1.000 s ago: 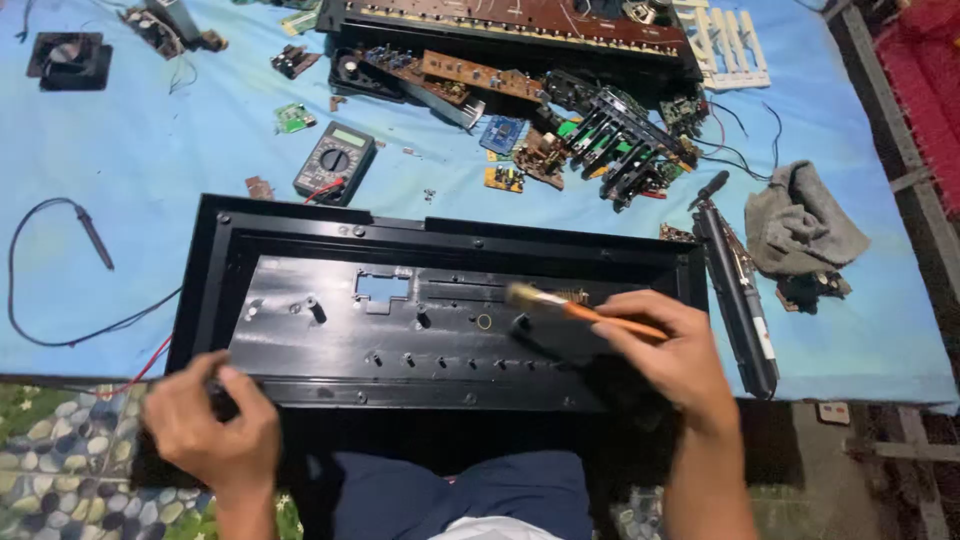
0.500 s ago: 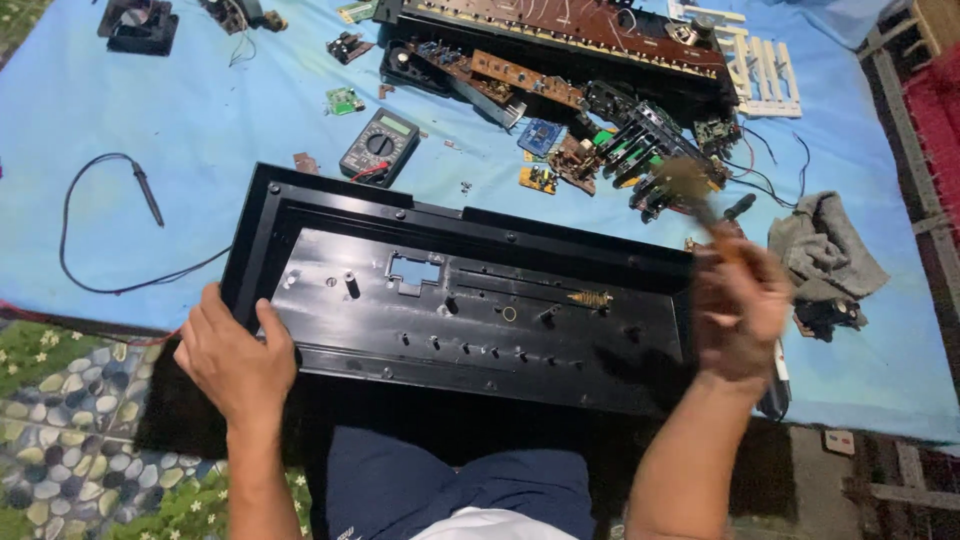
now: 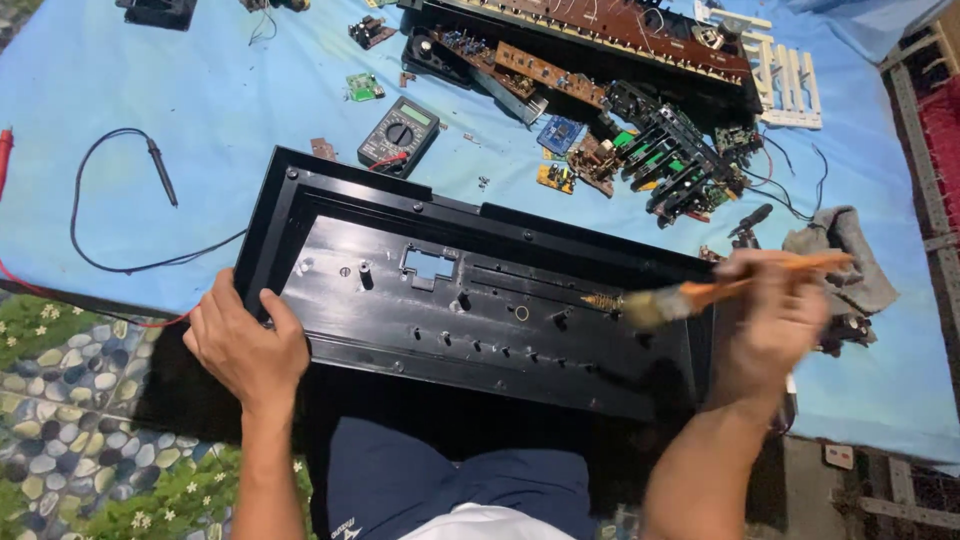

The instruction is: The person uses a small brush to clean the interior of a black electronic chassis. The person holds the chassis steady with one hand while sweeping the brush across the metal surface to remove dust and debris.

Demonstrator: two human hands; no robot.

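Right hand (image 3: 775, 320) brushes the empty black casing (image 3: 480, 300); left hand (image 3: 245, 345) steadies it.

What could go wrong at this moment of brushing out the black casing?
The paintbrush in the right hand is motion-blurred above the black casing, so fast strokes might flick dust onto the bare circuit boards lying just behind it. Only the left hand steadies the casing, at its near left corner, so it may shift. The multimeter touches the far edge and could get nudged.
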